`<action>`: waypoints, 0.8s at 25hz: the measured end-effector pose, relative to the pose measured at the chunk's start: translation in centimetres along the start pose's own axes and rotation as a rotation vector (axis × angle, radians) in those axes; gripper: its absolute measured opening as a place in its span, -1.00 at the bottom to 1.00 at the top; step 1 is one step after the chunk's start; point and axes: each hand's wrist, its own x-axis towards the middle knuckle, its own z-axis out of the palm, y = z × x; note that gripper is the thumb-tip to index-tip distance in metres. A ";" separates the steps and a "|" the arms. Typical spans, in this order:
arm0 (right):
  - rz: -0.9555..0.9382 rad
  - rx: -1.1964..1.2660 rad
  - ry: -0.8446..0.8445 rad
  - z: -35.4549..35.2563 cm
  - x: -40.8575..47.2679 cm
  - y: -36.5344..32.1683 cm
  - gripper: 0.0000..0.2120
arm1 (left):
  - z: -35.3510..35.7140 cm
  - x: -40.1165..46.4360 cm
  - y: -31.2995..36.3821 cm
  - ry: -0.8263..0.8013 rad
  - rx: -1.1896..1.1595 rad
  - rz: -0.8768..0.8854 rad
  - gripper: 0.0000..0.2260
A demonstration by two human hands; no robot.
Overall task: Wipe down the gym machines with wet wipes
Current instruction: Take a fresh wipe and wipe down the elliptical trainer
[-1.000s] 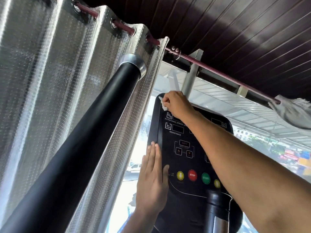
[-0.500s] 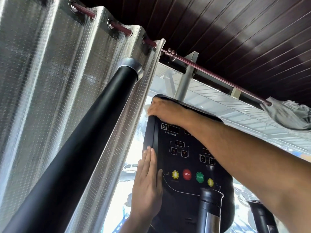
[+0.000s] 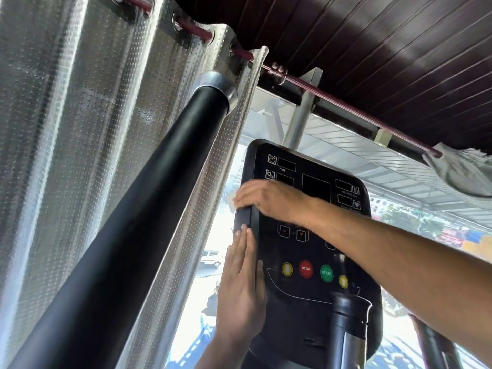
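Dark wooden ceiling planks (image 3: 372, 49) run above the black console (image 3: 314, 251) with its glossy, rounded face. Your left hand (image 3: 241, 294) lies flat with straight fingers on the console's left edge. Just above it your right hand (image 3: 269, 199) presses a pale wet wipe (image 3: 231, 200), mostly hidden, on the same edge. Left of the console a smooth black handlebar (image 3: 127, 241) crosses the silver dotted curtain (image 3: 66, 129).

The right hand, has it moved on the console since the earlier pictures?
Yes. The right hand has slid down the console's left edge, from the top corner toward the left hand.
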 end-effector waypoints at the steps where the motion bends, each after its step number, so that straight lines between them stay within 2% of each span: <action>1: 0.060 -0.029 0.033 -0.5 0.9 1.5 -0.62 | 0.0 0.0 0.0 -0.001 0.002 0.001 -0.49; 4: 0.249 -0.051 0.139 -1.9 3.8 4.9 -0.60 | -0.2 -0.2 0.3 -0.006 -0.014 0.002 -0.47; 6: 0.313 -0.013 0.239 -1.4 3.8 4.5 -0.65 | -0.2 -0.2 0.3 -0.007 -0.018 0.007 -0.47; 11: 0.222 0.169 0.394 2.3 -1.8 -0.5 -0.71 | -0.1 0.0 -0.1 0.003 -0.011 0.031 -0.44; 15: 0.291 0.340 0.557 4.2 -5.4 -3.4 -0.66 | -0.2 -0.2 -0.4 -0.016 -0.016 0.029 -0.36; 18: 0.238 0.195 0.486 4.5 -7.3 -3.0 -0.63 | -0.2 -0.3 -0.3 -0.004 -0.010 0.029 -0.36; 20: 0.259 0.067 0.446 3.5 -6.1 -1.5 -0.68 | -0.2 -0.2 -0.2 0.002 -0.013 0.033 -0.40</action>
